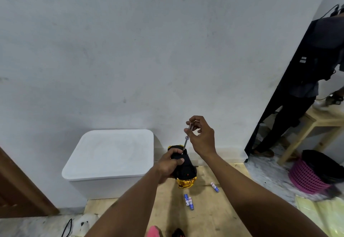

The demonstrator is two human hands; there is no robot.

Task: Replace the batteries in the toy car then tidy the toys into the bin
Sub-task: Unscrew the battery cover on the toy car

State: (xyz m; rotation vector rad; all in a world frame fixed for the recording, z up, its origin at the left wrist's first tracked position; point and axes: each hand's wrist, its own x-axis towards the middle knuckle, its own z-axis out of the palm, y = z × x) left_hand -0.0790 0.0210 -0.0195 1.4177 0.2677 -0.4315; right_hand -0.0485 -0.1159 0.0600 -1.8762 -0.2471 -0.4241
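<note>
At the near left a white soft toy (83, 222) lay cut off by the frame edge and was hard to make out. The white bin (109, 160) stood against the far wall with its lid on. Just right of it the left hand (168, 166) closed its grip round the toy car (186, 171), held underside up above the worktop (214, 212). Its fingers hid part of the black base. The right hand (200, 136), raised above the car, pinched the clear handle of the screwdriver (186, 139) in its fingertips, tip down on the base. The exact spot was too small to tell. Two batteries (189, 201) lay together on the worktop below the car, with a third battery (214, 186) apart to their right.
</note>
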